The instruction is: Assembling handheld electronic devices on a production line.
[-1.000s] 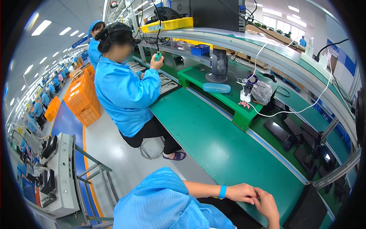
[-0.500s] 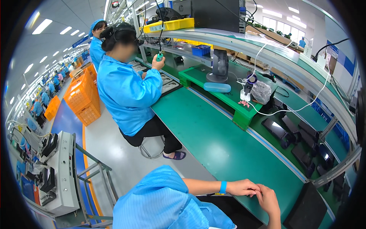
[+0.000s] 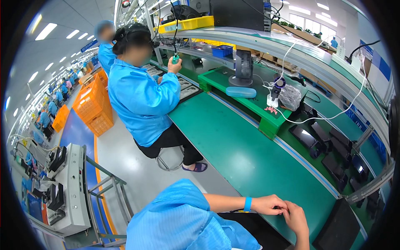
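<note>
My left hand [image 3: 268,205], with a blue wrist strap [image 3: 248,204] behind it, reaches over the near edge of the green workbench [image 3: 233,164]. My right hand [image 3: 296,218] comes up from the lower edge and meets it. The fingers of both hands are curled, and their tips touch. Whatever lies between the fingertips, if anything, is hidden or too small to see. A dark flat panel [image 3: 338,227] rests on the bench to the right of my right hand.
A co-worker [image 3: 143,104] sits farther along the bench, holding a green tool [image 3: 175,59]. A green raised stand [image 3: 268,125] bears a fan [image 3: 243,68] and a blue case [image 3: 241,92]. Several black devices [image 3: 306,137] lie at right. Orange crates [image 3: 93,106] stand at left.
The view has shifted slightly, so the surroundings sit a little farther right and lower. My hands stay together in nearly the same pose.
</note>
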Available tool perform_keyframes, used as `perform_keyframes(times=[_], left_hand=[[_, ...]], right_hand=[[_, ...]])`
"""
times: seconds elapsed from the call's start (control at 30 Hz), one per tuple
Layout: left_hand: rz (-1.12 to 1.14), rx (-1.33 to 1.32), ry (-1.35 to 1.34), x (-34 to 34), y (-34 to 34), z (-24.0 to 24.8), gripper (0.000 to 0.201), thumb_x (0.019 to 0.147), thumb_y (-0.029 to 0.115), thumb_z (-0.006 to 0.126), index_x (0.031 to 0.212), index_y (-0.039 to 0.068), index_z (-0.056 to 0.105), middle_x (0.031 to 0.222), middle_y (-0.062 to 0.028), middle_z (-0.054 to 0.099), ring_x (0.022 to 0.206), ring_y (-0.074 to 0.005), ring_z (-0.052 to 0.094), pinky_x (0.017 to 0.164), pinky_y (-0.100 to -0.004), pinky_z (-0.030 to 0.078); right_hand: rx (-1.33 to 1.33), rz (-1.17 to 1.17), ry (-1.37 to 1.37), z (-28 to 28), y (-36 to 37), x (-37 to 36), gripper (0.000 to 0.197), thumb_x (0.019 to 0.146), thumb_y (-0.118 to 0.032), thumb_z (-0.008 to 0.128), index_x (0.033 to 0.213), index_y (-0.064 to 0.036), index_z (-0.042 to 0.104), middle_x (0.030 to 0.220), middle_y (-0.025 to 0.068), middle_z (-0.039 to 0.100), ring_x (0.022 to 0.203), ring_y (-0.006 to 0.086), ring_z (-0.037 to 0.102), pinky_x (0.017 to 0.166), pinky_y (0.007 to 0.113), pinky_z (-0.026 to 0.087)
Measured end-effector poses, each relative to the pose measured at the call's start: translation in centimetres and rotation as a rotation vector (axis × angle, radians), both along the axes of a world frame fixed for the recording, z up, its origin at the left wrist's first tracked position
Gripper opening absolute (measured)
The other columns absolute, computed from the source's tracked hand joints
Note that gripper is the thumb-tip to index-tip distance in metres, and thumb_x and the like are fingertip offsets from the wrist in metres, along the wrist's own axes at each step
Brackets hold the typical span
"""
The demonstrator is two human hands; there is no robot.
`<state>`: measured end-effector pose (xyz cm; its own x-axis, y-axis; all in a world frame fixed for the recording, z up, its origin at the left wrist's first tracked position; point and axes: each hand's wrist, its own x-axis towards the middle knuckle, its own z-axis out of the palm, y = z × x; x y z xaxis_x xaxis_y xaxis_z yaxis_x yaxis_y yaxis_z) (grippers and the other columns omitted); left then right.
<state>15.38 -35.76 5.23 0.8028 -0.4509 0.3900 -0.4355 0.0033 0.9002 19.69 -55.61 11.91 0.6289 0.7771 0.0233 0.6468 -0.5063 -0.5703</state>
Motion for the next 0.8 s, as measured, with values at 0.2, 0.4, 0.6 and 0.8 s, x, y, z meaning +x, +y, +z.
perform_keyframes(times=[0.2,0.4,0.6,0.8], left_hand=[[0.007,-0.033,-0.018,-0.02,0.04,0.02,0.019,0.092,0.006,0.059,0.108,-0.002,0.066,0.091,-0.0126,0.069,0.075,-0.0233,0.062,0.064,-0.0349,0.048],[0.023,0.008,-0.051,0.17,-0.02,-0.32,0.020,0.091,0.005,0.059,0.108,-0.002,0.066,0.091,-0.0133,0.069,0.076,-0.0263,0.063,0.065,-0.0361,0.049],[0.024,0.027,-0.040,0.04,-0.11,-0.39,0.020,0.091,0.005,0.061,0.110,-0.001,0.066,0.093,-0.0144,0.070,0.079,-0.0282,0.065,0.068,-0.0376,0.051],[0.014,0.071,-0.004,0.48,0.00,-0.51,0.019,0.092,0.007,0.063,0.109,0.000,0.068,0.096,-0.0152,0.070,0.085,-0.0303,0.067,0.075,-0.0386,0.054]], right_hand=[[0.001,0.018,0.006,0.01,0.04,0.05,0.025,0.090,-0.011,0.066,0.113,-0.0031,0.065,0.098,0.0203,0.070,0.091,0.0408,0.067,0.079,0.048,0.053],[-0.014,-0.007,-0.004,0.35,0.15,-0.12,0.026,0.089,-0.010,0.066,0.114,-0.0032,0.065,0.099,0.0207,0.070,0.092,0.0410,0.066,0.080,0.048,0.053],[-0.007,-0.006,-0.005,0.59,0.13,-0.35,0.027,0.089,-0.010,0.066,0.115,-0.0032,0.065,0.101,0.0207,0.070,0.093,0.0408,0.066,0.080,0.048,0.053],[0.007,0.007,-0.013,0.53,0.13,-0.14,0.028,0.089,-0.011,0.066,0.116,-0.0032,0.064,0.103,0.0198,0.069,0.096,0.0398,0.066,0.083,0.048,0.053]])
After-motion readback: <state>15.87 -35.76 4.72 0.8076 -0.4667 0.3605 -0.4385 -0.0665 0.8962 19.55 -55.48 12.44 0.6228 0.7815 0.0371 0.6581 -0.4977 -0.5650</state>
